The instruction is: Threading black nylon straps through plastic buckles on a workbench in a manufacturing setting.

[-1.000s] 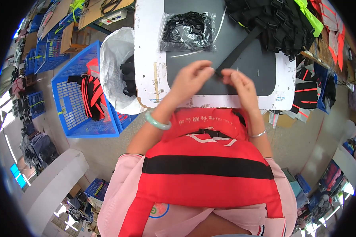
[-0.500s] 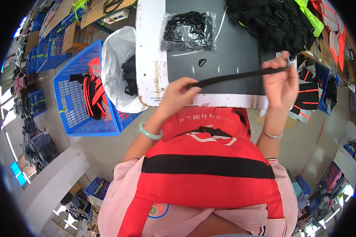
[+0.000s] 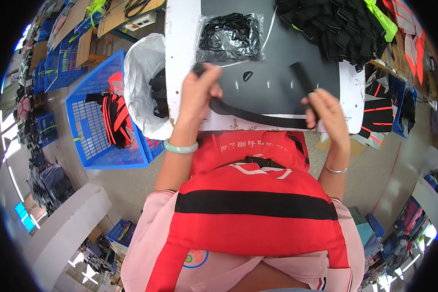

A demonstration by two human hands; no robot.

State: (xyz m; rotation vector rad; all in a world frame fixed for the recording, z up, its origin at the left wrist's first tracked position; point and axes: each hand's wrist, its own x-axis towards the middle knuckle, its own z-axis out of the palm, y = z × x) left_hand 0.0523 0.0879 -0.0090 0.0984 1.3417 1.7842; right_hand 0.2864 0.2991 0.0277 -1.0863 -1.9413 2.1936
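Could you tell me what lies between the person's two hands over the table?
In the head view, a black webbing strap sags from the left hand to the right hand, both gripping it above the dark table mat.

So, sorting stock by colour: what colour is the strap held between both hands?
Black. The strap sags between left hand and right hand, clearest in the head view.
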